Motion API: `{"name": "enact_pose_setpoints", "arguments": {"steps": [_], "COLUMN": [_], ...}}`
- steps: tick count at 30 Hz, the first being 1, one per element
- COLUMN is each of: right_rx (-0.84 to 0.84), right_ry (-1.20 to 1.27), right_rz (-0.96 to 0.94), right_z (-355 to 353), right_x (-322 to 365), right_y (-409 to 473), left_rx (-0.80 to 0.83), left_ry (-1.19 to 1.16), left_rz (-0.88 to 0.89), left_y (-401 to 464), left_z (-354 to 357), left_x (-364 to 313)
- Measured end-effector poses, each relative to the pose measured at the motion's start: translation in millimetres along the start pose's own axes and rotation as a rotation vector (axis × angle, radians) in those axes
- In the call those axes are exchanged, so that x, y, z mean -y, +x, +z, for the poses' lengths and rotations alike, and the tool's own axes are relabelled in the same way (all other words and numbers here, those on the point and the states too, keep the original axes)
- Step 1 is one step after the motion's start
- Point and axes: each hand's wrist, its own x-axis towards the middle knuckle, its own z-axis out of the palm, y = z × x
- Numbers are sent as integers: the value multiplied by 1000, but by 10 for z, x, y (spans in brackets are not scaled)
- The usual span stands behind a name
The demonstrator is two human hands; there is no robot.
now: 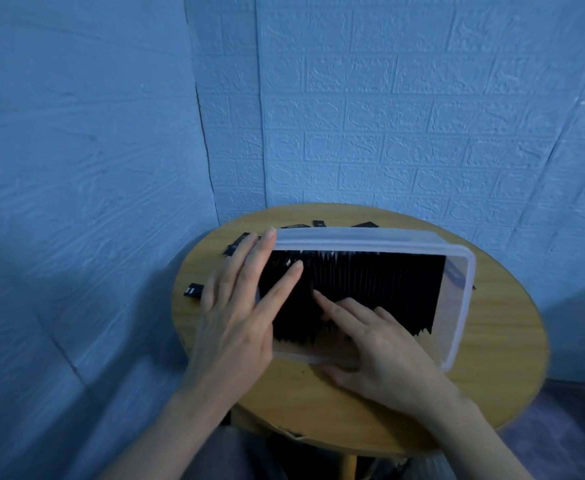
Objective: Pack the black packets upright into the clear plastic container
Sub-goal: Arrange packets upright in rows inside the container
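A small round wooden table [492, 358] stood in the corner of a room with blue brick-patterned walls [422, 116]. On its left edge lay one loose black packet [193, 291], flat on the wood. A few more loose packets [237, 243] lay flat near the far left rim, behind the box.

In the middle of the table sat a clear plastic container [461, 292], rectangular, its long side running left to right. It held a dense row of black packets [370, 289] standing on edge, packed close from the left end almost to the right end, where a narrow strip of bare floor showed. Along the near side the packet tops looked uneven.

The left hand [239, 306] lay over the container's left end, fingers straight and spread, fingertips resting on the far left corner and on the packet tops; it gripped nothing. The right hand [381, 355] reached in over the near wall, its forefinger stretched out and pressing on the packets near the middle, the other fingers loosely bent. Whether they pinched a packet could not be seen.
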Motion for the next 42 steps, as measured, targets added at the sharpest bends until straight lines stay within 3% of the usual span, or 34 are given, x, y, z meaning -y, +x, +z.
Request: {"name": "enact_pose_setpoints", "arguments": {"steps": [15,27,34,42], "right_rx": [-27,-160,-179,-183], "right_ry": [-251,-81,-88,-113], "right_rz": [-35,103,128,135], "right_z": [-20,-22,6,64], "right_x": [6,133,173,126], "right_y": [34,88,71,-18], "left_rx": [38,145,160,280], "left_ry": [-36,-113,-7,13], "left_rz": [-16,-65,234,321], "left_y": [226,370,109,-22], "left_z": [-1,23,40,74], "left_x": [70,146,-26,-136]}}
